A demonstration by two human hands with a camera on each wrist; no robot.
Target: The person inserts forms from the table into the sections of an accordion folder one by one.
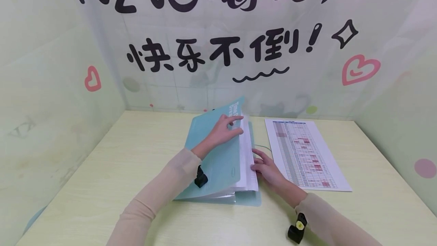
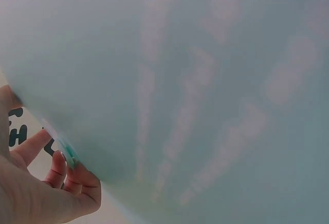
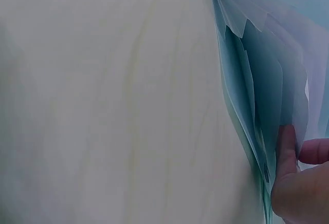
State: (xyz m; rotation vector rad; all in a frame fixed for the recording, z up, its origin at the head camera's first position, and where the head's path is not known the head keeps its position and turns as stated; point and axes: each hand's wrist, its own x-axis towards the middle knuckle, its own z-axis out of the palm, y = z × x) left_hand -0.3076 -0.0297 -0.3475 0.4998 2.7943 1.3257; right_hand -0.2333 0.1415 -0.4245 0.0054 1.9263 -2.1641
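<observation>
A light blue folder with clear plastic sleeves lies on the table, its front cover lifted and tilted to the left. My left hand reaches across the cover and holds its right edge; in the left wrist view the left hand has its fingers at that edge, some curled against it. At the sleeves' right side, my right hand pinches the loose edges. The right wrist view has the right hand with a finger against the fanned sleeves and the thumb beside it.
A printed sheet with a table of red-marked cells lies right of the folder. A thin green elastic cord loops out between them. Printed fabric walls enclose the pale wooden table at the back and sides.
</observation>
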